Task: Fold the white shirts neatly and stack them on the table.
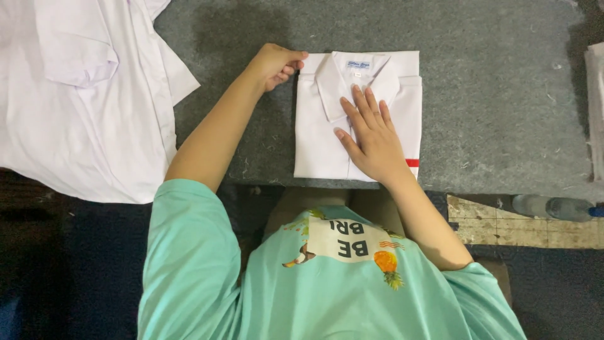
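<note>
White cotton, light and soft: the folded shirt (pixel 357 119) lies flat on the grey table (pixel 503 94). Right hand (pixel 371 135) presses it with fingers spread flat. Left hand (pixel 275 64) pinches the collar-side corner between closed fingertips, probably the best grip.

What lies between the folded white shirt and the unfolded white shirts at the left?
In the head view, only the left hand, gripping the folded white shirt at its corner, crosses the bare grey table before the unfolded white shirts.

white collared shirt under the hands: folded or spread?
Folded. The white collared shirt is a compact rectangle, collar on top, on the grey table; right hand lies flat on it, left hand pinches its corner.
</note>
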